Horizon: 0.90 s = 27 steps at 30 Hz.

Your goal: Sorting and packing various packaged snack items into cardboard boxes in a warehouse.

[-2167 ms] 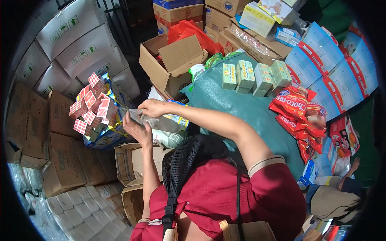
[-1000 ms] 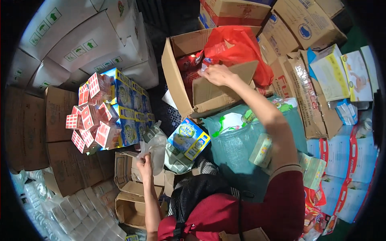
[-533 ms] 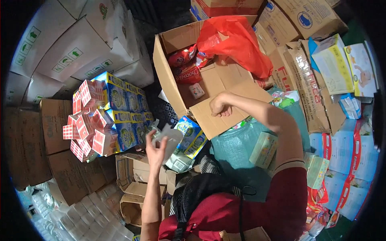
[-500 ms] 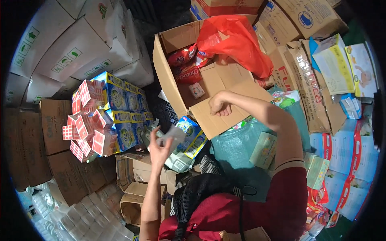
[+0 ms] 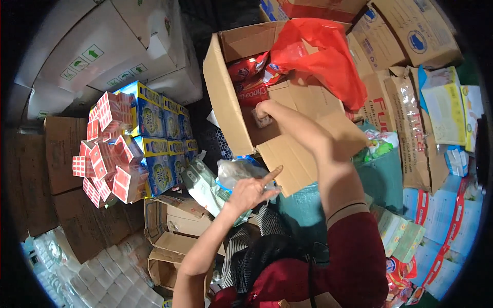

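One pale packet (image 5: 263,122) is reached but not yet lifted from the open carton (image 5: 223,95), beneath the right hand (image 5: 264,109) (whether anything is pinched by either hand cannot be told), while the left hand's (image 5: 249,193) forefinger and thumb are spread beside a clear bag (image 5: 233,171).

Pkts (image 5: 252,93) in ctn (image 5: 223,110) | bag (image 5: 328,61) prob. half in, R | boxes (image 5: 159,123) L

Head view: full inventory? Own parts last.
open carton: one, brown, upper middle
plastic bag: one, red, carton's right side
packets: several, red, in carton
small box: one, pale, in carton
clear bag: one, greyish, centre
patterned boxes: several, red-white, left
stacked boxes: several, blue-yellow, left
other cartons: many, white/brown, around
wrapped packs: many, white, lower left
sack: one, green, right
packages: several, blue, right
left hand: one, bare, centre
right hand: one, bare, inside carton
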Available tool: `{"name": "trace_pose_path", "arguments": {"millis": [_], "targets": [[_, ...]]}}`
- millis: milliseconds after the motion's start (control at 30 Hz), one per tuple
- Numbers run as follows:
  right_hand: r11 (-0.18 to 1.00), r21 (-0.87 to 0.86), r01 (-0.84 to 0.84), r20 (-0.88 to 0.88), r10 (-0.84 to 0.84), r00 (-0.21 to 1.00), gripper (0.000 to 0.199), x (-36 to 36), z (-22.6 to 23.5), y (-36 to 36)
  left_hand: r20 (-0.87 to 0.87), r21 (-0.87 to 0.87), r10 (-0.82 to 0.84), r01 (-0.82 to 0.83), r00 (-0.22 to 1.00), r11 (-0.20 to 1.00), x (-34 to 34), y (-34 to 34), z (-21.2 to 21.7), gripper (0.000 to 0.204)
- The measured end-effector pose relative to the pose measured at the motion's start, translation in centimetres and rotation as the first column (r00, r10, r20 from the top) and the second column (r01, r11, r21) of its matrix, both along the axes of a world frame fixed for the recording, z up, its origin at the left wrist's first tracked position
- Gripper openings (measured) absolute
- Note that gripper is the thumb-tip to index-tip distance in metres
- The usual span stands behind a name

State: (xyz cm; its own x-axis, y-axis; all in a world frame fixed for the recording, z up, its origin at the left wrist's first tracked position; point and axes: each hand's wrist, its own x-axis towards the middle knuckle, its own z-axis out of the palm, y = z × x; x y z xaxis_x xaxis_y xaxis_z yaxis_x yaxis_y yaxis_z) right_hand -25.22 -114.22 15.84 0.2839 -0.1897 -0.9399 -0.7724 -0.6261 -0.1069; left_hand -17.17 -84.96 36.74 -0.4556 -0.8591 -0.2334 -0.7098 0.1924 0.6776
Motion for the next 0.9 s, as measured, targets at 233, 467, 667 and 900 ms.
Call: {"name": "trace_pose_path", "arguments": {"millis": [233, 467, 667, 900], "targets": [[0.965, -0.076, 0.251, 0.128, -0.240, 0.962, 0.043, -1.2, -10.4, 2.4, -0.061, 0.251, 0.194, -0.173, 0.979, 0.952, 1.4, 1.9, -2.2, 0.060], [0.925, 0.140, 0.352, 0.233, -0.376, 0.897, 0.049, -2.7, -14.8, -2.4, -0.205, 0.074, 0.152, -0.140, 0.967, 0.987, 1.4, 1.6, -6.0, 0.060], [0.932, -0.071, 0.356, 0.352, -0.310, 0.883, 0.049, -1.3, -17.0, -1.1, -0.241, 0.016, 0.065, -0.064, 0.968, 0.998, 2.5, 0.2, -6.1, 0.056], [0.869, -0.315, 0.382, 0.464, -0.210, 0.860, 0.049, -1.0, -20.9, 0.8, -0.272, 0.031, 0.106, -0.101, 0.957, 0.994, 2.8, -0.7, -7.0, 0.056]]}}
